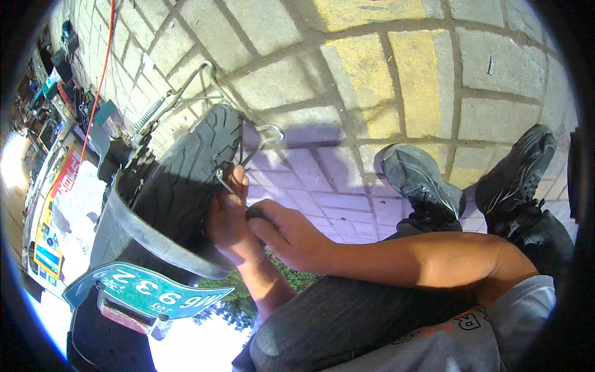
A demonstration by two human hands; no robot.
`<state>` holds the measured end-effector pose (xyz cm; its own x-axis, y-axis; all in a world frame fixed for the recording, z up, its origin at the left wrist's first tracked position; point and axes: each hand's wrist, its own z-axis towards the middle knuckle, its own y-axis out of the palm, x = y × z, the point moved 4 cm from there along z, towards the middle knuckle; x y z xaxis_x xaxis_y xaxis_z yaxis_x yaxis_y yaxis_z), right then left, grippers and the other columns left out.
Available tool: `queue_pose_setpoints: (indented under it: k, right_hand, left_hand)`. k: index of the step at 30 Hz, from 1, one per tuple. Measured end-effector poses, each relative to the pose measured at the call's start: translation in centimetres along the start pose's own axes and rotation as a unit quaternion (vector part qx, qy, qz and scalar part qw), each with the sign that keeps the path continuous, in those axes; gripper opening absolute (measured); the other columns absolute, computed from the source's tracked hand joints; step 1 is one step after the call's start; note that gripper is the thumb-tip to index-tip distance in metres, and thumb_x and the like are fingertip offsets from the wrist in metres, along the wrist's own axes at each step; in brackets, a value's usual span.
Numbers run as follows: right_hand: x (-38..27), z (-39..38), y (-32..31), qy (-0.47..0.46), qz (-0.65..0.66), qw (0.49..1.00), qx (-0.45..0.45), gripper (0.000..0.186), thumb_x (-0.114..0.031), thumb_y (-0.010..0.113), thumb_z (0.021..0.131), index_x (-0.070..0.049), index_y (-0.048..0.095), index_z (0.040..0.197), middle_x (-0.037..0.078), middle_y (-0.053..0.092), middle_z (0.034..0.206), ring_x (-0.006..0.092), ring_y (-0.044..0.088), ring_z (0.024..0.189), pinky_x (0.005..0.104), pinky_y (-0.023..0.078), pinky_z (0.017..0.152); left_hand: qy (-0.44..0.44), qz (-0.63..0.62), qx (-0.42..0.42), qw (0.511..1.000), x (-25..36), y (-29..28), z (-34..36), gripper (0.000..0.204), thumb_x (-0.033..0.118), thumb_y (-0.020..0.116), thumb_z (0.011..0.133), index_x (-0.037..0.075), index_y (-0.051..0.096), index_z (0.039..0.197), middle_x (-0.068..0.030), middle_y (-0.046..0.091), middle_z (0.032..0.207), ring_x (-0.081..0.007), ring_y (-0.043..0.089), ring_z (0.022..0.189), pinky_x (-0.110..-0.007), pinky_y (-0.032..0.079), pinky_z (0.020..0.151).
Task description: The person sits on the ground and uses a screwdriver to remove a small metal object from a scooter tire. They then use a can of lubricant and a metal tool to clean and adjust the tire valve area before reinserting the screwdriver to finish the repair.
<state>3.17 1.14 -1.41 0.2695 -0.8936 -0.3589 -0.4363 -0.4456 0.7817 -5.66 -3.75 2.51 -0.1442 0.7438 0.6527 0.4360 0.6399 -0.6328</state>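
A motorcycle's rear tyre [186, 158], black and treaded, stands beside both hands, under a grey fender [155, 239]. My left hand [229, 217] is at the tyre's side, fingers curled. A small shiny metal piece [220, 177] shows at its fingertips; whether it is a tool's end or a wheel part I cannot tell. My right hand [291, 235] comes across from the right and is closed round a dark rounded end [253, 214], touching the left hand. What joins that dark end to the metal piece is hidden by the fingers.
A bent metal stand [273, 131] and a coil spring [149, 113] lie beyond the tyre. A green number plate [149, 288] hangs at lower left. My shoes [415, 177] rest on the paving [279, 80]. A red cord [102, 74] and cluttered equipment are at far left.
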Motion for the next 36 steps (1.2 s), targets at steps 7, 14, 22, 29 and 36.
queue_pose_setpoints:
  k: [7, 14, 22, 29, 36]
  right_hand:
    - [-0.1, -0.5, -0.9, 0.034, 0.011, 0.999, 0.020, 0.025, -0.021, 0.048, 0.094, 0.001, 0.050, 0.107, 0.019, 0.058, 0.088, 0.0253, 0.057, 0.078, 0.0357, 0.046, 0.071]
    - [0.5, 0.1, -0.3, -0.016, 0.016, 1.000, 0.019, 0.023, -0.023, 0.049, 0.094, -0.001, 0.045, 0.100, 0.025, 0.057, 0.081, 0.0419, 0.058, 0.077, 0.0434, 0.045, 0.067]
    - [0.0, 0.2, -0.3, -0.006, 0.009, 1.000, -0.006, 0.025, -0.022, 0.048, 0.094, 0.000, 0.047, 0.105, 0.023, 0.056, 0.090, 0.0320, 0.057, 0.081, 0.0393, 0.044, 0.073]
    - [0.3, 0.5, -0.2, -0.022, -0.012, 1.000, -0.005, 0.024, -0.021, 0.051, 0.092, -0.001, 0.048, 0.105, 0.024, 0.057, 0.088, 0.0371, 0.057, 0.082, 0.0403, 0.045, 0.072]
    - [-0.1, 0.8, -0.1, -0.048, -0.043, 0.998, -0.004, 0.021, -0.018, 0.053, 0.090, -0.001, 0.050, 0.102, 0.024, 0.059, 0.085, 0.0419, 0.058, 0.080, 0.0428, 0.045, 0.070]
  left_hand:
    - [-0.020, 0.264, 0.000, 0.964, -0.4, 0.0, 0.5, 0.043, 0.022, 0.056, 0.090, -0.014, 0.053, 0.112, -0.0209, 0.058, 0.116, -0.0259, 0.058, 0.104, -0.036, 0.049, 0.089]
    - [0.022, -0.023, -0.017, 0.999, -0.2, -0.1, 0.2, 0.036, 0.013, 0.056, 0.088, -0.012, 0.054, 0.114, -0.0205, 0.059, 0.113, -0.0240, 0.059, 0.102, -0.035, 0.047, 0.092]
    - [0.015, -0.032, 0.019, 0.999, -0.3, 0.0, -0.1, 0.039, 0.015, 0.057, 0.089, -0.012, 0.053, 0.115, -0.0192, 0.060, 0.111, -0.0256, 0.058, 0.105, -0.037, 0.046, 0.094]
    - [0.006, -0.029, 0.028, 0.999, -0.3, 0.0, 0.0, 0.039, 0.019, 0.049, 0.092, -0.013, 0.054, 0.114, -0.0201, 0.060, 0.111, -0.0282, 0.059, 0.104, -0.038, 0.046, 0.094]
    - [-0.036, 0.056, -0.035, 0.997, -0.5, -1.1, 0.6, 0.046, 0.026, 0.042, 0.094, -0.013, 0.051, 0.116, -0.0233, 0.057, 0.115, -0.0289, 0.057, 0.106, -0.037, 0.045, 0.093]
